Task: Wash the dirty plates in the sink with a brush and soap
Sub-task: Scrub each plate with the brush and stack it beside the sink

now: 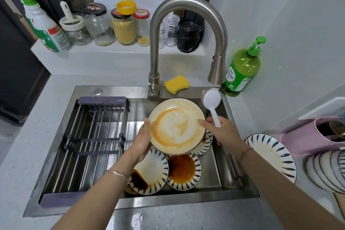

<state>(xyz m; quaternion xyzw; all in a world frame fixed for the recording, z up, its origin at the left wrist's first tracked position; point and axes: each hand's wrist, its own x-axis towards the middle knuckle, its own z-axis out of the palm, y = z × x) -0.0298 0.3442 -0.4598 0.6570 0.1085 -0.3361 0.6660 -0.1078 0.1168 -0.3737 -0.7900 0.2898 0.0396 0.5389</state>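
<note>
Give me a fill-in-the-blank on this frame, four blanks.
The right hand grips a white dish ____ by its handle.
The left hand holds the stained plate above other dirty plates in the ____.
A yellow ____ lies beside the faucet.
The soap bottle has a ____ pump.
Missing: brush; sink; sponge; green.

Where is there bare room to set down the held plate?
The drying rack over the left half of the sink holds nothing; the counter left of it and the strip in front are bare. Crowded: the basin right of the rack, piled with dirty plates, and the right counter, with a plate, pink tub and stacked bowls.
</note>
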